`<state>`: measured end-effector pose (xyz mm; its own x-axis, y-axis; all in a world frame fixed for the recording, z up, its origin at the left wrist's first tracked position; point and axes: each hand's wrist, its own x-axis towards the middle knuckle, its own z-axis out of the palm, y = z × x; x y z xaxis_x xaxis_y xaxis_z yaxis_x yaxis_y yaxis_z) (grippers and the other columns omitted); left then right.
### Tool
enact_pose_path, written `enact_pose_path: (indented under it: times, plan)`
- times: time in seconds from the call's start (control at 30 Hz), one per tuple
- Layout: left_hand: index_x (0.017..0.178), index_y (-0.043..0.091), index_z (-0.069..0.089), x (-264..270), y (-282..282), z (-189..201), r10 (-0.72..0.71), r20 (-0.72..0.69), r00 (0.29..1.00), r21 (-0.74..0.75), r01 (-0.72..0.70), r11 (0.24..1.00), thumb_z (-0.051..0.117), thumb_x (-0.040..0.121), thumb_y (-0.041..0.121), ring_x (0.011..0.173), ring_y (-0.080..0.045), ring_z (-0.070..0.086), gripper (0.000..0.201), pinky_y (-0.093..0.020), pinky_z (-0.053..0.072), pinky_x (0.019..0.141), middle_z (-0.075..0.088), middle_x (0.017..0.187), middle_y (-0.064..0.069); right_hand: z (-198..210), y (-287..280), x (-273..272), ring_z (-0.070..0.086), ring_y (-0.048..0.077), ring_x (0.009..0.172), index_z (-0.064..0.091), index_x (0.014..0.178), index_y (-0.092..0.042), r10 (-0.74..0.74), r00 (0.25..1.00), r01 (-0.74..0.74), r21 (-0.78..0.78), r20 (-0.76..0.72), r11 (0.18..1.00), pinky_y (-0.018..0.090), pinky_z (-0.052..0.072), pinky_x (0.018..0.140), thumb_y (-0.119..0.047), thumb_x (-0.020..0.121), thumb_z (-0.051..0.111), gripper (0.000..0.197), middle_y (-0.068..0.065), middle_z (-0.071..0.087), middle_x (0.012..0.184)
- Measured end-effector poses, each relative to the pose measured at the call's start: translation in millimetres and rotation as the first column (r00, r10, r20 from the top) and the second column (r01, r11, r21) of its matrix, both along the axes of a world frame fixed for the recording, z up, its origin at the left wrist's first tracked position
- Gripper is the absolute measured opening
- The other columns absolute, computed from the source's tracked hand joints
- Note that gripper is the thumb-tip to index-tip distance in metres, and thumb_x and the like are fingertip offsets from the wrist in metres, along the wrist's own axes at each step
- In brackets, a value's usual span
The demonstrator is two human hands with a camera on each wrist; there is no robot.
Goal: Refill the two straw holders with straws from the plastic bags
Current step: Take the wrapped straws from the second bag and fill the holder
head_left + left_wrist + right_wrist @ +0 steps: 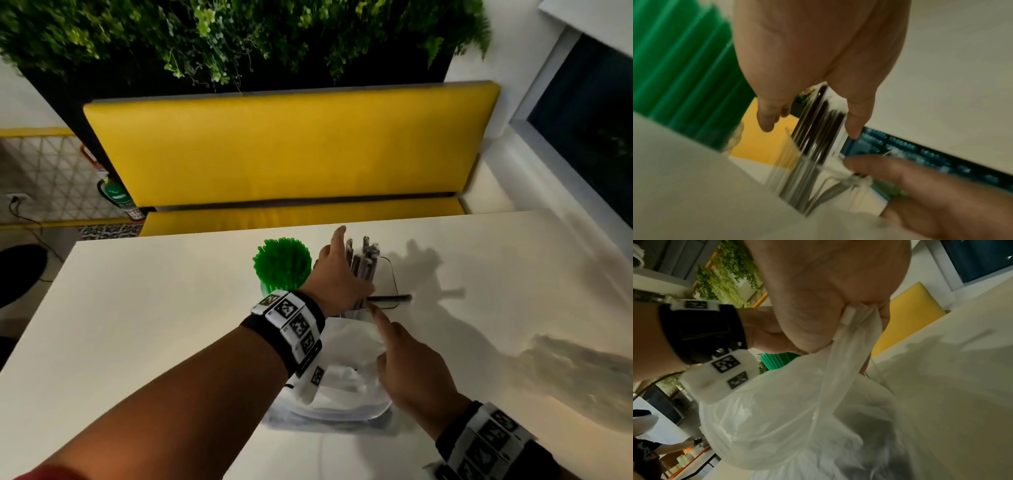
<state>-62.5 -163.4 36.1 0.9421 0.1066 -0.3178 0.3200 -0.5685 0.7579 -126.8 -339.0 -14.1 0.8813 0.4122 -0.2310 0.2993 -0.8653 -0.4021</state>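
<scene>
White table (pixel 137 325), left hand (pixel 337 274) gripping wrapped straws (pixel 364 260), right hand (pixel 414 370) clutching plastic bag (pixel 342 387).

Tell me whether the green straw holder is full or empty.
Full: green straws stand in it as a dense, tightly packed upright bunch, with no gaps showing from above.

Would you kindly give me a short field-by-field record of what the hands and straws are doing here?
left hand: grips the dark wrapped straws standing in the clear holder
stray straw: juts out sideways beside that holder
right hand: pinches the plastic bag, index finger stretched towards the stray straw
green straws: packed upright, left of the dark ones
surface: white table
</scene>
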Motion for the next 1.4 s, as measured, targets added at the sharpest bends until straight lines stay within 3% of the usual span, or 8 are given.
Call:
enact_pose_path:
  times: [0.1,0.23,0.3,0.4,0.67,1.0,1.1,1.4]
  plan:
    - [0.154,0.038,-0.005,-33,6,28,-0.056,0.180,0.982,0.060,0.046,0.997,0.081,0.077,0.030,0.119,-0.025,0.053,0.117,-0.033,0.051,0.094,0.027,0.152,-0.001,3,-3,-4,0.061,0.014,0.072,0.008,0.141,-0.050,-0.021,1.000,0.022,0.058,-0.022,0.998,0.029,0.050,0.064,-0.020,0.093,0.046,0.068,-0.005,0.051,0.125]
    - [0.119,0.021,0.057,-91,11,37,-0.276,0.423,0.863,0.289,0.160,0.944,0.063,0.089,0.025,0.088,-0.007,0.058,0.031,-0.024,0.053,0.076,0.059,0.112,0.005,6,-4,-6,0.057,0.014,0.065,0.032,0.110,-0.044,0.005,1.000,-0.004,0.112,-0.015,0.994,0.020,0.039,0.054,-0.016,0.091,0.048,0.038,-0.009,0.046,0.113]
    - [0.106,0.019,0.067,-109,14,14,-0.458,0.185,0.869,0.333,0.383,0.861,0.052,0.094,0.021,0.090,-0.016,0.062,0.019,-0.031,0.052,0.082,0.068,0.105,0.001,7,-1,-6,0.055,0.012,0.066,0.035,0.093,-0.040,0.048,0.999,-0.043,0.177,-0.023,0.983,0.020,0.041,0.054,-0.014,0.091,0.049,0.030,-0.013,0.040,0.103]
    - [0.118,0.018,0.068,-120,16,-25,-0.481,-0.100,0.871,0.235,0.490,0.839,0.043,0.095,0.016,0.112,-0.027,0.061,0.033,-0.032,0.046,0.098,0.067,0.123,-0.006,2,6,-11,0.050,0.000,0.080,0.044,0.075,-0.037,0.173,0.984,-0.162,0.226,-0.032,0.961,0.029,0.050,0.072,-0.010,0.090,0.051,0.031,-0.017,0.035,0.100]
    - [0.113,0.007,0.061,-134,12,-55,-0.572,-0.168,0.803,0.265,0.596,0.758,0.039,0.097,0.020,0.105,-0.042,0.060,0.030,-0.046,0.050,0.093,0.064,0.116,-0.023,-22,16,-23,0.054,0.000,0.102,0.062,0.070,-0.035,0.146,0.986,-0.102,0.385,-0.085,0.917,0.023,0.044,0.091,0.011,0.082,0.052,0.049,-0.015,0.045,0.109]
    - [0.129,0.012,0.058,-130,-1,-54,-0.532,-0.467,0.706,0.575,0.700,0.424,0.037,0.106,0.030,0.126,-0.035,0.051,0.037,-0.045,0.040,0.102,0.059,0.135,-0.013,-25,21,-42,0.056,0.001,0.101,0.063,0.076,-0.039,0.219,0.968,-0.173,0.311,-0.120,0.935,0.032,0.050,0.088,-0.008,0.089,0.056,0.034,-0.019,0.044,0.122]
    - [0.128,0.014,0.057,-132,-3,-68,-0.551,-0.423,0.719,0.602,0.678,0.423,0.040,0.102,0.033,0.127,-0.032,0.050,0.036,-0.045,0.036,0.104,0.059,0.134,-0.012,-15,20,-42,0.055,0.000,0.102,0.064,0.078,-0.039,0.195,0.975,-0.164,0.253,-0.104,0.953,0.029,0.048,0.090,-0.005,0.087,0.053,0.037,-0.020,0.042,0.121]
    - [0.119,0.010,0.060,-130,4,-72,-0.553,-0.372,0.746,0.346,0.664,0.663,0.031,0.105,0.040,0.112,-0.039,0.060,0.043,-0.045,0.046,0.096,0.064,0.121,-0.018,-8,17,-43,0.051,0.003,0.111,0.066,0.092,-0.044,0.098,0.990,-0.086,0.112,-0.103,0.990,0.020,0.044,0.089,-0.005,0.089,0.047,0.043,-0.019,0.032,0.118]
